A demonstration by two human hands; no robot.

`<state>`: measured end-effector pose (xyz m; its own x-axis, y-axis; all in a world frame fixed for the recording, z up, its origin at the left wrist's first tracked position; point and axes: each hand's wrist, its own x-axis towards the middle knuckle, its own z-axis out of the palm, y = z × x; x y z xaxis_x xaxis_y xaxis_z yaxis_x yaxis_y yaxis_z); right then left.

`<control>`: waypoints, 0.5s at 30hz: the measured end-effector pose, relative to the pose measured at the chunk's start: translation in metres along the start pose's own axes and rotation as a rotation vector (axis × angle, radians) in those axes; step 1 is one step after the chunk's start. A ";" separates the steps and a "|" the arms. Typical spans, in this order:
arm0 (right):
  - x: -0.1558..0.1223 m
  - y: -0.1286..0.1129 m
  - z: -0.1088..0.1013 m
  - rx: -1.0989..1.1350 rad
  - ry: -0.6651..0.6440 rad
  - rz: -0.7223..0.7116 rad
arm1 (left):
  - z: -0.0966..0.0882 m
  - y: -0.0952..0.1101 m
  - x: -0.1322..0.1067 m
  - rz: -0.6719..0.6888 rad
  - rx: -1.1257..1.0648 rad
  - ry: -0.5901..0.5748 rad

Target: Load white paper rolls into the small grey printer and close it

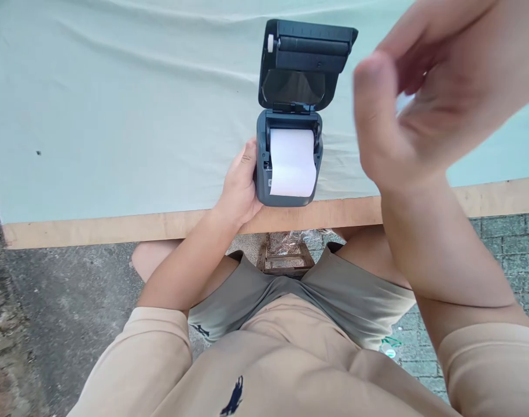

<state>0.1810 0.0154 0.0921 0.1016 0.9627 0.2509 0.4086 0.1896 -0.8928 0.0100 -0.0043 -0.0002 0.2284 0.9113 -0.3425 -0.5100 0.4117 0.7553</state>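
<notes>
My left hand (pixel 241 188) is wrapped around the left side of a small dark label printer (pixel 286 201) near the table's front edge. The printer's lid (pixel 300 87) stands swung back, showing a black roller and a dark window on its inner side. A roll of white paper (pixel 293 162) sits in the compartment, its loose end hanging toward me over the front. Raised close to the camera at the upper right, apart from the printer, is my right hand (pixel 421 116). It is blurred, with the thumb bent up and the fingers partly hidden.
A pale green cloth (pixel 138 133) covers the table, with a bare wooden strip (pixel 95 227) along the front edge. Below, a wooden stool or frame (pixel 286 263) shows between my knees. Paving bricks (pixel 514 249) lie on the right.
</notes>
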 end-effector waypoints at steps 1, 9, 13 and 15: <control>-0.002 -0.003 0.000 -0.084 -0.108 -0.018 | 0.000 0.000 0.000 0.007 -0.008 0.001; -0.005 0.020 0.012 -0.887 -0.464 -0.385 | 0.002 -0.001 -0.002 0.042 0.012 -0.001; -0.004 0.021 0.013 -0.942 -0.516 -0.337 | 0.003 -0.001 -0.002 0.047 0.040 0.004; -0.003 0.018 0.015 -0.933 -0.548 -0.267 | 0.003 0.000 -0.002 0.037 0.042 0.015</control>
<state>0.1749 0.0187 0.0696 -0.4110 0.9116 -0.0115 0.9025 0.4050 -0.1463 0.0122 -0.0066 0.0020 0.1979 0.9259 -0.3219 -0.4825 0.3778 0.7902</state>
